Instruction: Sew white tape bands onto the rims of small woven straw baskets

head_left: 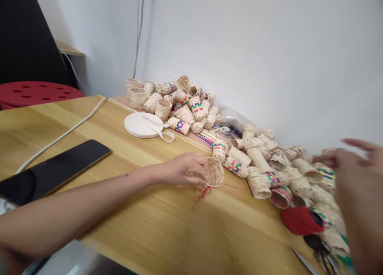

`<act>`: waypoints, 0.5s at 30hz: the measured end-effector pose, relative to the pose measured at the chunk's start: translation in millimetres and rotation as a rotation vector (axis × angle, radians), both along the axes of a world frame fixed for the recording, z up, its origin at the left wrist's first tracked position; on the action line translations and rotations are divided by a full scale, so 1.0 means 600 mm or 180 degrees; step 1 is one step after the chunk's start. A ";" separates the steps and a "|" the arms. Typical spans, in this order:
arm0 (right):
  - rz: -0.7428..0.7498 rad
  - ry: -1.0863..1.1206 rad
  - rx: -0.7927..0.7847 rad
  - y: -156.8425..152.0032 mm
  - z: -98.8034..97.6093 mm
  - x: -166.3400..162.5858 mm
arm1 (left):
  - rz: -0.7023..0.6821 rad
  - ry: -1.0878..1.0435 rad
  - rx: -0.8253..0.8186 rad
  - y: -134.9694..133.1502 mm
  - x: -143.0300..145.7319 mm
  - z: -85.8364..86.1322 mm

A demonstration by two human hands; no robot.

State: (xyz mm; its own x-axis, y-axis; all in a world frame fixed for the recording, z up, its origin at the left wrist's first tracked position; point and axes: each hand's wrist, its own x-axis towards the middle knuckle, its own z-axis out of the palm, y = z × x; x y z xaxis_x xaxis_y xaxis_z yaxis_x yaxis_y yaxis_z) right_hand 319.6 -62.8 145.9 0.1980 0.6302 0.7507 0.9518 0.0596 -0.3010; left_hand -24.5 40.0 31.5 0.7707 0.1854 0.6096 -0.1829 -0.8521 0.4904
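My left hand (pixel 191 169) is closed around a small woven bamboo basket (pixel 216 172), its open mouth tilted to the right. A tangle of red thread (pixel 204 192) hangs at the basket's rim. From there a thin strand runs right, toward my raised right hand (pixel 350 163). That hand is blurred by motion; its thumb and a finger look pinched together with other fingers stretched out. The strand seems to lead to the pinch, though any needle there is too small to make out. Below the right hand lies a red thread spool (pixel 301 220).
Many woven cylinders (pixel 257 155) with coloured bands are heaped along the wall. A roll of white tape (pixel 143 124) lies left of them. A phone (pixel 55 169) and a white cable (pixel 66 129) rest at left. Scissors (pixel 305 261) lie at the front right. A red stool (pixel 40 92) stands beyond.
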 end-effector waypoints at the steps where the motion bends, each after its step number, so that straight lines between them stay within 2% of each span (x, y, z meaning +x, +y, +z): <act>1: -0.0047 0.0091 -0.0058 0.001 -0.021 -0.026 | -0.0007 -0.0063 -0.0090 0.002 0.001 -0.002; 3: 0.0234 -0.0049 -0.0697 0.005 -0.059 -0.086 | -0.0029 -0.0189 -0.0273 0.005 0.002 -0.007; 5: 0.0943 -0.0296 -0.1089 0.006 -0.090 -0.144 | -0.0046 -0.0254 -0.0439 0.007 0.003 -0.009; 7: 0.1561 -0.0495 -0.1414 0.007 -0.109 -0.184 | -0.0035 -0.0251 -0.0537 0.009 0.002 -0.010; 9: 0.1968 -0.0656 -0.1633 0.008 -0.120 -0.204 | -0.0045 -0.0230 -0.0566 0.009 0.001 -0.010; 13: 0.2222 -0.0918 -0.1705 0.018 -0.129 -0.209 | 0.0000 -0.0320 -0.0460 0.008 0.000 -0.013; 15: 0.2126 -0.0930 -0.1634 0.023 -0.130 -0.207 | 0.0333 -0.0611 -0.0511 0.005 0.003 -0.017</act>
